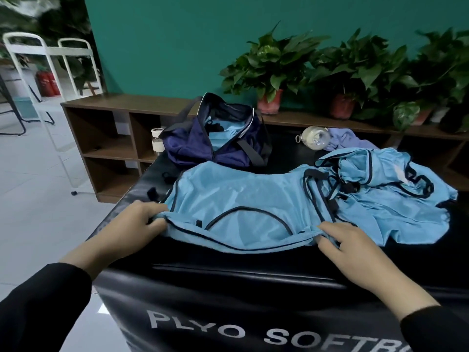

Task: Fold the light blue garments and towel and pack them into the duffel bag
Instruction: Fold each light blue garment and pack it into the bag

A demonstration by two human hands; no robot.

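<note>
A black padded plyo box (228, 275) fills the foreground, a navy duffel bag (215, 138) gaping at its far side. A light blue mesh vest with dark piping (241, 199) lies flat between the hands — left hand (137, 222) and right hand (355, 252) each pinch a near corner.

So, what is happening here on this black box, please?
A person is folding a light blue garment spread on a black padded box. The left hand and the right hand each hold a corner of its near edge. More light blue garments lie crumpled to the right, not yet folded. Behind, the open navy duffel bag already shows light blue cloth inside.
</note>
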